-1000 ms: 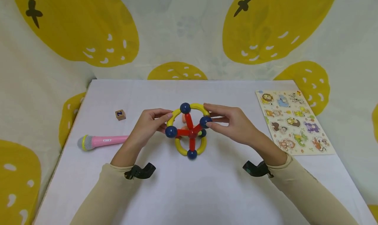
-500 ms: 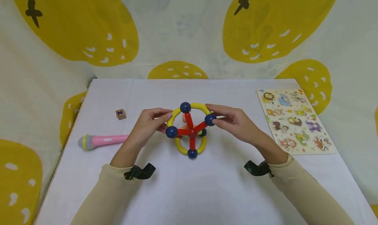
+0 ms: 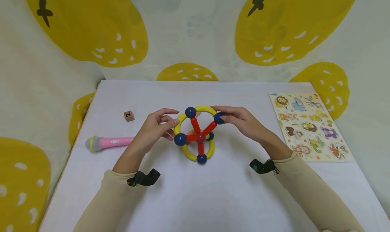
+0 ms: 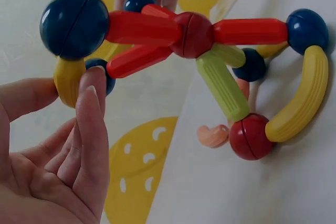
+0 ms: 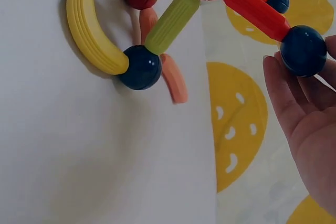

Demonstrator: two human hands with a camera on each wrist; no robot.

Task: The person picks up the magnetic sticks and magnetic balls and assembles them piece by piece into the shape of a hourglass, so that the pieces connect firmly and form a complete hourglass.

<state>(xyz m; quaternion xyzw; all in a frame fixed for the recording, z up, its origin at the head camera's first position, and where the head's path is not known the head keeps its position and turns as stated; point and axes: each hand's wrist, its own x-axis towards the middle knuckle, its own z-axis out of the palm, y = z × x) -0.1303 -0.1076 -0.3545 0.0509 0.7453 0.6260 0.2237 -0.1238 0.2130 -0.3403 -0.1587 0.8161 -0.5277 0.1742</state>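
A ball-and-rod building toy [image 3: 200,137] stands at the middle of the table, with red rods fanning from a red centre ball to blue balls. Yellow curved rods link the blue balls, and green rods slant down below the centre ball [image 4: 192,35]. My left hand [image 3: 155,125] pinches the yellow curved rod [image 4: 68,80] at the toy's left, near a blue ball [image 3: 180,139]. On the other side my right hand [image 3: 240,120] holds the right blue ball [image 5: 303,51] by thumb and fingers, its index finger along the upper yellow rod [image 3: 204,109]. Salmon-coloured curved rods [image 5: 175,80] show beneath the toy.
A pink toy microphone [image 3: 111,142] lies to the left, partly behind my left forearm. Beyond it sits a small wooden letter block [image 3: 129,116]. An animal picture puzzle board [image 3: 310,127] lies at the right. Patterned cloth [image 3: 195,32] hangs behind the table [image 3: 198,198].
My right hand has moved the right blue ball outward and slightly up, so its red rod points more to the upper right. The left index finger has lifted and straightened. The view has shifted slightly.
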